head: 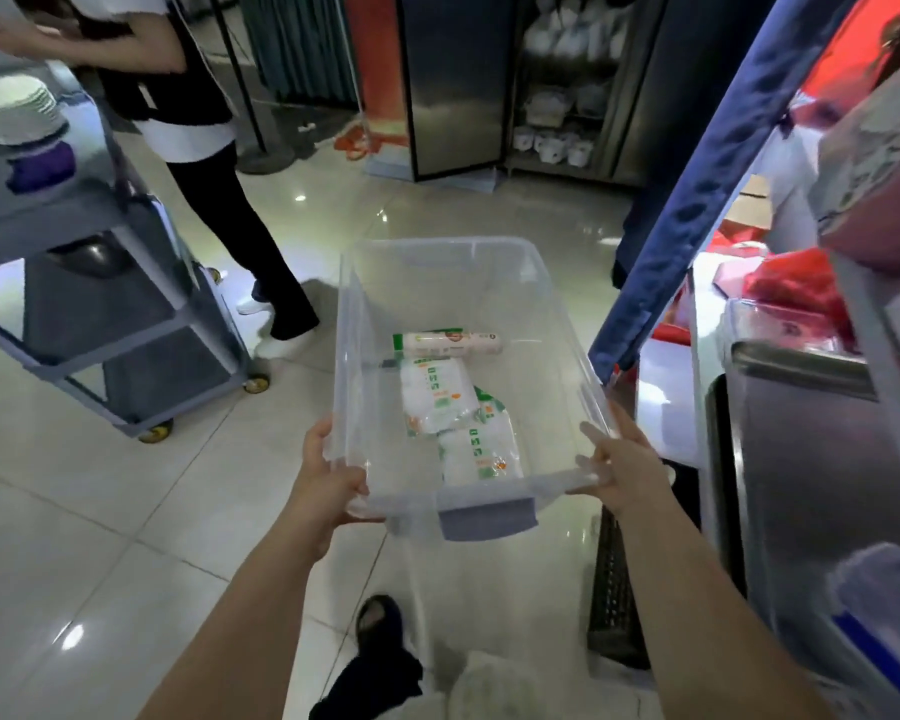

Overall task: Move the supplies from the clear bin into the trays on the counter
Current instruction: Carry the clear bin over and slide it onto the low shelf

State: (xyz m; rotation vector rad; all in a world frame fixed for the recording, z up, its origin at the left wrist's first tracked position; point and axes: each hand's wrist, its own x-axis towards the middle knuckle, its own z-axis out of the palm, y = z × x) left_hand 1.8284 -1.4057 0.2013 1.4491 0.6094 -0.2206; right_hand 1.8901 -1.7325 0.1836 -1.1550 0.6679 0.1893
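I hold a clear plastic bin [552, 324] in the air above the tiled floor, its grey handle [487, 518] toward me. My left hand [328, 478] grips the near left corner of the rim and my right hand [622, 465] grips the near right corner. Inside the bin lie a white roll with a green end [453, 344] across the far part, and two white packets with green print [437, 402] [476, 452] nearer me. A steel counter [822, 485] with a metal tray [801, 363] is at the right.
A grey wheeled cart [126, 324] with stacked white bowls [14, 109] stands at the left. A person in black trousers [240, 220] stands beside it. A blue curtain [697, 189] hangs at the right. Steel cabinets with white bags [562, 85] are at the back. My foot [380, 631] is below.
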